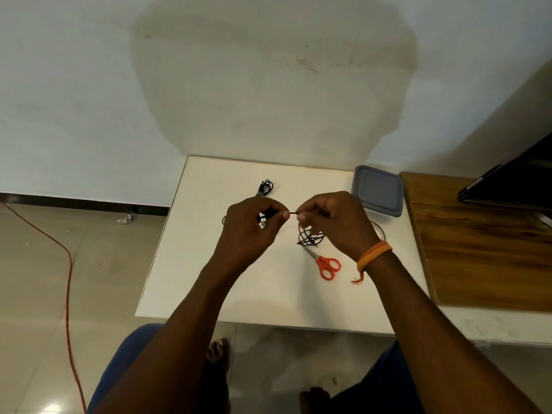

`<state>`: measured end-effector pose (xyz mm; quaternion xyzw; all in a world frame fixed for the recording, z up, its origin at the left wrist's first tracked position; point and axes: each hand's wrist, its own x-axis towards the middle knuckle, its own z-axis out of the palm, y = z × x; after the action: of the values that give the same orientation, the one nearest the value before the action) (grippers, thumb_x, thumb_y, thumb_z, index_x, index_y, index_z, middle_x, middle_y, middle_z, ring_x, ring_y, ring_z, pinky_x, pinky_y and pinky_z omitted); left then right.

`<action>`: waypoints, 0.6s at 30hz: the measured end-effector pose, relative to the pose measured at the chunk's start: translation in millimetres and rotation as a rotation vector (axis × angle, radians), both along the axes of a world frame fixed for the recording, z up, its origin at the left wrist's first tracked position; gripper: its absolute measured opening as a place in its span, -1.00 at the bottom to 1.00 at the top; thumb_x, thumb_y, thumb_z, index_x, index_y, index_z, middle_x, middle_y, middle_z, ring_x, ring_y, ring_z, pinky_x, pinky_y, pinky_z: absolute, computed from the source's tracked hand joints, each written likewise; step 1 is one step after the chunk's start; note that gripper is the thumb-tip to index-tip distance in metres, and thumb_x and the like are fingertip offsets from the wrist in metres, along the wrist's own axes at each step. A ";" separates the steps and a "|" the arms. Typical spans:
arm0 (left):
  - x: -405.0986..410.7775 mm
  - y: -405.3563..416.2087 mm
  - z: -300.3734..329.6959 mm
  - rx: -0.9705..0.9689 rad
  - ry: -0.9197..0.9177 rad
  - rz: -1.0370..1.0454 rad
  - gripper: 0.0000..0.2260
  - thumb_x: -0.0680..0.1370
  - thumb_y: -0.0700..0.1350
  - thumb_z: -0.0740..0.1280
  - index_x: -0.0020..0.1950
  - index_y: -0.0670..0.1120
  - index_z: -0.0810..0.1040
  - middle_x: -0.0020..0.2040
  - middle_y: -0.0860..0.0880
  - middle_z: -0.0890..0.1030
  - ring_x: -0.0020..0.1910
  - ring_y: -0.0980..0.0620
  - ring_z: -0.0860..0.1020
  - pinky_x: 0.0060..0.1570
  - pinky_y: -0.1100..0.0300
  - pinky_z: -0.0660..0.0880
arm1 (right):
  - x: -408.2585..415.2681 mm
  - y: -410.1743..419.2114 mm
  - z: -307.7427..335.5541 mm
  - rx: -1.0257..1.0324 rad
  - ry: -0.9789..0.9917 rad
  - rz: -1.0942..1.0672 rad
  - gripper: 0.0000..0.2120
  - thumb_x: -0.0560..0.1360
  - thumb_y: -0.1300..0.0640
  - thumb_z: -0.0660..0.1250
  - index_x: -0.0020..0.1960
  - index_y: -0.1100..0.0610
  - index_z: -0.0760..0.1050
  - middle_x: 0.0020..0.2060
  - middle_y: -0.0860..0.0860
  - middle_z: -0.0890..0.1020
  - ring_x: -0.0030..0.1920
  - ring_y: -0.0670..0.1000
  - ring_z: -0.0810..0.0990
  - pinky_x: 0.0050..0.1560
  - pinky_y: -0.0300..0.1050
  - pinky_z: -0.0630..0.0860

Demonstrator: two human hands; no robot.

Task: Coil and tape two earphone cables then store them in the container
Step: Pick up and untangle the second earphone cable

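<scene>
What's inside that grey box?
You can't tell. The grey box on the white table has its lid on, and the lid isn't see-through, so anything inside is hidden.

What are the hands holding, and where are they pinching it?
Both hands pinch one black earphone cable. The left hand and right hand each grip it at the fingertips, with a short stretch taut between them and loops hanging below.

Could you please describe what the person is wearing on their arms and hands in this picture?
Both forearms are bare, with no sleeves or gloves showing. The right wrist carries an orange thread wristband, wound in several strands, with a short frayed tail hanging below it. The left hand and right hand show no rings or watch.
</scene>
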<state>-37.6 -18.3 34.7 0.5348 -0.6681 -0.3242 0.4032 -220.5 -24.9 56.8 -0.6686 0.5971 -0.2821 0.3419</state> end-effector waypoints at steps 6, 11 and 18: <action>1.0 -3.1 -13.5 0.135 -0.069 -0.032 -0.81 0.57 -0.23 0.34 0.14 -0.07 0.66 -0.26 0.17 0.61 -0.35 0.34 0.52 -0.23 0.43 0.42 | 1.8 0.1 -4.7 -0.260 0.297 -0.242 -0.76 0.59 -0.04 0.24 -0.08 0.13 0.49 -0.33 -0.04 0.57 -0.29 0.02 0.55 -0.28 -0.06 0.51; 12.9 -7.6 -13.5 0.188 -0.022 0.002 -0.88 0.54 -0.19 0.40 0.04 -0.06 0.68 -0.23 0.16 0.65 -0.27 0.25 0.58 -0.15 0.30 0.49 | -11.2 -11.1 2.0 -0.117 -0.127 -0.461 -0.61 0.52 -0.08 0.34 -0.24 0.25 0.48 -0.46 0.06 0.54 -0.40 -0.02 0.53 -0.27 -0.10 0.45; 23.7 -7.3 -21.5 0.288 -0.362 0.013 -0.93 0.52 -0.01 0.38 -0.13 0.06 0.63 -0.27 0.09 0.61 -0.23 0.04 0.56 -0.14 0.11 0.46 | -21.8 -16.9 11.9 -0.147 -0.480 -0.590 -0.68 0.63 -0.12 0.10 -0.02 0.15 0.38 -0.40 0.02 0.69 -0.31 0.05 0.61 -0.20 -0.18 0.39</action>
<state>-13.9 -25.7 13.2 0.6406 -0.6727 -0.3125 0.1984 -242.3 -41.8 68.7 -0.4056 0.6452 -0.5587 0.3270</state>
